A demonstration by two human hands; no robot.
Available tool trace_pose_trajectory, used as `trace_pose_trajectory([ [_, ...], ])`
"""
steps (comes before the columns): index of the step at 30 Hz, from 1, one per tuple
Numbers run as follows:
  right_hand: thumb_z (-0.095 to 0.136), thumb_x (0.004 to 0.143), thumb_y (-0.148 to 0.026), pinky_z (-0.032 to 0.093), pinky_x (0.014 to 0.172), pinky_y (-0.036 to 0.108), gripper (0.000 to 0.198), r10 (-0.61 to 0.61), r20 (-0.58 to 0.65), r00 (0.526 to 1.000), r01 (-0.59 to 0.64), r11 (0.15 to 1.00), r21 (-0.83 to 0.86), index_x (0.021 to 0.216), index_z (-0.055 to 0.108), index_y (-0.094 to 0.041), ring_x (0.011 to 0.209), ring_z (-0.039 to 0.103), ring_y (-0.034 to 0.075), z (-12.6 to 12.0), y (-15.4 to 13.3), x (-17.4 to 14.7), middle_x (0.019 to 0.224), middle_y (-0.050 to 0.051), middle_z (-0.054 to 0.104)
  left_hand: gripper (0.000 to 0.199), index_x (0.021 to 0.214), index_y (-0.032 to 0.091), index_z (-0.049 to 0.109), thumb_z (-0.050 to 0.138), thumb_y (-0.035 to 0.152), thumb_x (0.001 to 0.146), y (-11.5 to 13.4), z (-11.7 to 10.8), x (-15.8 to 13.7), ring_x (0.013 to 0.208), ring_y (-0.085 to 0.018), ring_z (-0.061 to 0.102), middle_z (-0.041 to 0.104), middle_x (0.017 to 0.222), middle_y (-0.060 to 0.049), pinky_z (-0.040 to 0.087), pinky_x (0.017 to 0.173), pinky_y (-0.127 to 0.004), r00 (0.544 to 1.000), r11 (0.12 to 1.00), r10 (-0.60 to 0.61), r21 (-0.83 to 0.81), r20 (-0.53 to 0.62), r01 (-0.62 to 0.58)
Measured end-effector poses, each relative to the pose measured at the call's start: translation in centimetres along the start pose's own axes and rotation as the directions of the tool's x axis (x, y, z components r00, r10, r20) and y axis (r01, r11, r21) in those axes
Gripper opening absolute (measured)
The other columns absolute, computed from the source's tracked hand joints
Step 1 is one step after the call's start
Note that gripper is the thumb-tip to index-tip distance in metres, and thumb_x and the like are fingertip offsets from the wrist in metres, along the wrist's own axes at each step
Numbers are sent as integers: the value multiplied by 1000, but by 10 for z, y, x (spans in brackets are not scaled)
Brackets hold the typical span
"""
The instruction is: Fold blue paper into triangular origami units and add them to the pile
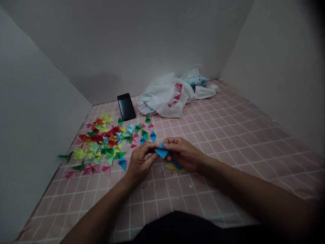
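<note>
Between my two hands is a small blue folded origami paper [161, 152], roughly triangular, its point facing down. My left hand [142, 158] pinches its left edge between thumb and fingers. On the other side my right hand [183, 153] grips the upper right part, with the fingers curled behind it. Under my right hand lies a small stack of coloured paper [174, 166], yellow and blue, partly hidden by the hand. Many folded paper cranes [110, 141] in red, green, yellow, pink and blue are spread to the left of my hands.
A black phone [126, 106] lies behind the cranes near the back wall. White plastic bags [165, 96] with red print are crumpled at the back, beside a blue patterned bundle [196, 81]. Pink checked cloth [228, 135] covers the surface, with walls on three sides.
</note>
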State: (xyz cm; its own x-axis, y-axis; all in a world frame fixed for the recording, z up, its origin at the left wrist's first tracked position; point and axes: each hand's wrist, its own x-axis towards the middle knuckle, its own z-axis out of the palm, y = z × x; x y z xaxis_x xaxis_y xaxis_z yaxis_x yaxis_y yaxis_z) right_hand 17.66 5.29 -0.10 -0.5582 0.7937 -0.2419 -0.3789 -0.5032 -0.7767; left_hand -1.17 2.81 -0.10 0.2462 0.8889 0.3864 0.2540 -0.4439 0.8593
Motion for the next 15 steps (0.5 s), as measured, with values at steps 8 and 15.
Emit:
trace_pose_trajectory([
  [8,80,73,-33,42,50,20,26,60,7,998,-60,998,22,69,60,-17,46,51,7,-1,-1,0,54,-4,58,25,108,23,66,68,9,87,-3,1,1,95,-18,65,64,103,-5,56,82,-30,984,980,178,94,-14,-176],
  [15,75,82,-36,44,54,21,26,-26,-14,1000,25,998,-61,78,58,-18,51,55,8,1,2,1,61,-4,60,11,90,21,70,71,10,87,0,-4,2,96,-18,68,69,101,-5,55,88,-33,966,935,256,259,-22,-242],
])
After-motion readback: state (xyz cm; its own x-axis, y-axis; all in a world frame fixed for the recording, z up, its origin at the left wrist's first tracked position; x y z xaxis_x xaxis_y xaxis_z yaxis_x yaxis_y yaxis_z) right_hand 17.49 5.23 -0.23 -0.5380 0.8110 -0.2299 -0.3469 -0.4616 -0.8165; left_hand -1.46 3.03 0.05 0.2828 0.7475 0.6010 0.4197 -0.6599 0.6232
